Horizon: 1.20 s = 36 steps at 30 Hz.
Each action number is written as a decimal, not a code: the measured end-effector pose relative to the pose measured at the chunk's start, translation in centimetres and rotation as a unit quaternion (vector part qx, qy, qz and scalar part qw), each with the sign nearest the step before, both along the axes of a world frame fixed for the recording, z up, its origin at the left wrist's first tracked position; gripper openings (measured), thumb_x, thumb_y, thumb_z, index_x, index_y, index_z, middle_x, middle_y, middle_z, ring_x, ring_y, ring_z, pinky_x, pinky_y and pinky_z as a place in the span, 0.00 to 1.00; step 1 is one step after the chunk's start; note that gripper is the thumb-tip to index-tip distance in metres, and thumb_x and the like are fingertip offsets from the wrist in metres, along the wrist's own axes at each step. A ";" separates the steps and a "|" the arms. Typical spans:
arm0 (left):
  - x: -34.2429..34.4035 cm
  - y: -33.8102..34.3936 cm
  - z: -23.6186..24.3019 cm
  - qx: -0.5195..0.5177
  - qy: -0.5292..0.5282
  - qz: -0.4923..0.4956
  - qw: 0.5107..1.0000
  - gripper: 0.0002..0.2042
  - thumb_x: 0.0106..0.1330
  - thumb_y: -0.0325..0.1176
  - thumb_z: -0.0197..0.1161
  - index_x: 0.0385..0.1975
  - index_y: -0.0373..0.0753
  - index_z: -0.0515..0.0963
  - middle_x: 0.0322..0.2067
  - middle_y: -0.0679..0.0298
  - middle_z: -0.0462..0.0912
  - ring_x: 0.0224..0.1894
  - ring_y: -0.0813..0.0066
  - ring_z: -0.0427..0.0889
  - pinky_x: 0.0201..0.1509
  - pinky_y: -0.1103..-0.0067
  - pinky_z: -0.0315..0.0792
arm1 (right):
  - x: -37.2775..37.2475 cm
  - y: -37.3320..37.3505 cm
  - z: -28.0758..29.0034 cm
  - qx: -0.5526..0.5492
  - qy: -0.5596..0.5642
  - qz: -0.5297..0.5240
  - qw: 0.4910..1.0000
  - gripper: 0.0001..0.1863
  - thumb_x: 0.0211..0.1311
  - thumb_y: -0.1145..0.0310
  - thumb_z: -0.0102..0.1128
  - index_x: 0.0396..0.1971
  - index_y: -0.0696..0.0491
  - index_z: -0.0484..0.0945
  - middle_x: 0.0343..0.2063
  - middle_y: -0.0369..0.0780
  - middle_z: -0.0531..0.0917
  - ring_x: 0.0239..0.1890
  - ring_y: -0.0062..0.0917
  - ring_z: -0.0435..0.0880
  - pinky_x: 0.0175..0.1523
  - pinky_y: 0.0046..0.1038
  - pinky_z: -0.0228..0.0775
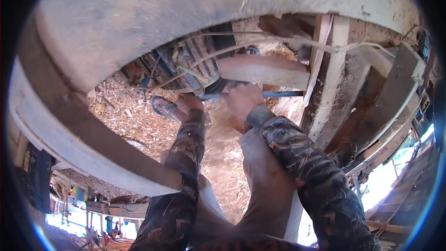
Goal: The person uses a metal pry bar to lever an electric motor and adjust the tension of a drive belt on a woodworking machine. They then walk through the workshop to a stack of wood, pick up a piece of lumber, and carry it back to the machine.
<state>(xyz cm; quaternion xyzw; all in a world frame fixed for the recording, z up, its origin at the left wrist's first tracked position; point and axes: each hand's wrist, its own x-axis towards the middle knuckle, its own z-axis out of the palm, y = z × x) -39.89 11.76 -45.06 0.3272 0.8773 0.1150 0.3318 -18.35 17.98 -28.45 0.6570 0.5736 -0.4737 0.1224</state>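
Note:
A dark, slim metal bar point(283, 94) lies crosswise under the large grey surface. My right hand point(244, 100) is closed around the bar, slightly smeared by motion. At the bar's left end my left hand point(189, 102) is closed on it too, its fingertips partly hidden. Just beyond my hands is a dark ribbed machine part point(193, 65) with cords and wires about it. A pale wooden board point(262, 70) sits above the bar, its face toward me. Both forearms are in dark patterned sleeves.
A broad, worn grey surface point(209, 4) overhangs my hands, its thick rim point(107, 144) curving down at left. Upright timbers point(330, 79) and planks stand at right. A loose cord point(297, 40) crosses in front. Wood chips point(139, 121) cover the ground near a sandalled foot point(162, 106).

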 end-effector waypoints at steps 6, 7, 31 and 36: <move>5.8 2.5 5.2 -0.042 0.080 0.028 0.995 0.28 0.70 0.48 0.43 0.33 0.25 0.79 0.32 0.39 0.80 0.36 0.38 0.78 0.38 0.54 0.68 | 2.1 -1.7 1.1 0.023 -0.049 -0.005 0.998 0.26 0.63 0.43 0.49 0.31 0.52 0.84 0.27 0.46 0.84 0.33 0.40 0.84 0.40 0.42 0.74; 5.4 2.9 6.0 -0.022 0.086 0.040 0.995 0.27 0.70 0.48 0.44 0.30 0.24 0.79 0.29 0.39 0.80 0.32 0.38 0.78 0.35 0.54 0.68 | 2.9 -1.1 2.6 -0.010 -0.070 0.035 0.997 0.30 0.62 0.38 0.46 0.32 0.52 0.84 0.27 0.47 0.84 0.34 0.40 0.84 0.40 0.41 0.74; 3.9 3.4 4.8 -0.026 -0.028 0.034 0.999 0.21 0.71 0.38 0.43 0.31 0.26 0.79 0.32 0.39 0.81 0.33 0.39 0.79 0.37 0.57 0.69 | 4.0 -1.1 3.4 -0.071 -0.190 0.048 0.978 0.46 0.55 0.24 0.36 0.15 0.57 0.82 0.17 0.52 0.80 0.26 0.45 0.83 0.34 0.41 0.75; 0.6 3.2 4.0 -0.117 0.063 -0.151 0.980 0.20 0.71 0.38 0.44 0.33 0.28 0.80 0.30 0.39 0.81 0.29 0.38 0.78 0.36 0.57 0.73 | 4.1 -0.4 3.8 -0.093 -0.168 0.060 0.980 0.41 0.59 0.29 0.39 0.21 0.56 0.83 0.21 0.49 0.83 0.28 0.43 0.84 0.37 0.40 0.75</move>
